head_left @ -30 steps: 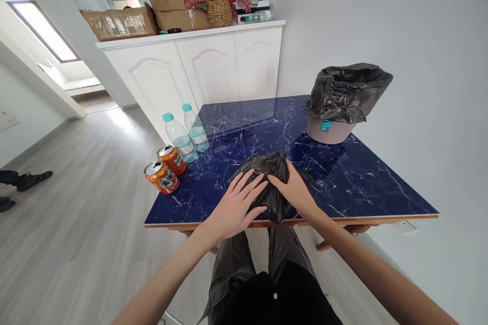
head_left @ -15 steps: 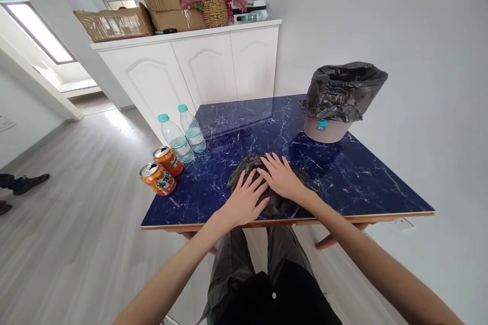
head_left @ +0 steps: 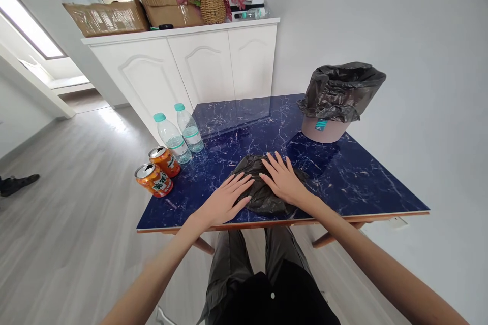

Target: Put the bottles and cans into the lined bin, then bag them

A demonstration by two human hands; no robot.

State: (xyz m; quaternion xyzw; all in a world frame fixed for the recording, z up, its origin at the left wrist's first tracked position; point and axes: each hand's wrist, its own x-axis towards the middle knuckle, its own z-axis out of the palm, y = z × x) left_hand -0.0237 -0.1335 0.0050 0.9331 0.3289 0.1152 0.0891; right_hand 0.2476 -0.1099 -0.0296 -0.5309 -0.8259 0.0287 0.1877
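Both hands, left hand (head_left: 223, 202) and right hand (head_left: 284, 182), fingers spread, seemingly flat on black bag (head_left: 263, 198).

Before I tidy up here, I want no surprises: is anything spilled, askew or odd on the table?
No spills. The trash bin stands on the table, and both soda cans sit close to its left edge.

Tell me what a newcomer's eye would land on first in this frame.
Probably the two bare hands, left hand and right hand, pressed flat with fingers spread on a crumpled black plastic bag near the front edge of the dark blue marbled table. Next come the bin lined with a black bag at the far right, and the two orange cans and two water bottles at the table's left edge.
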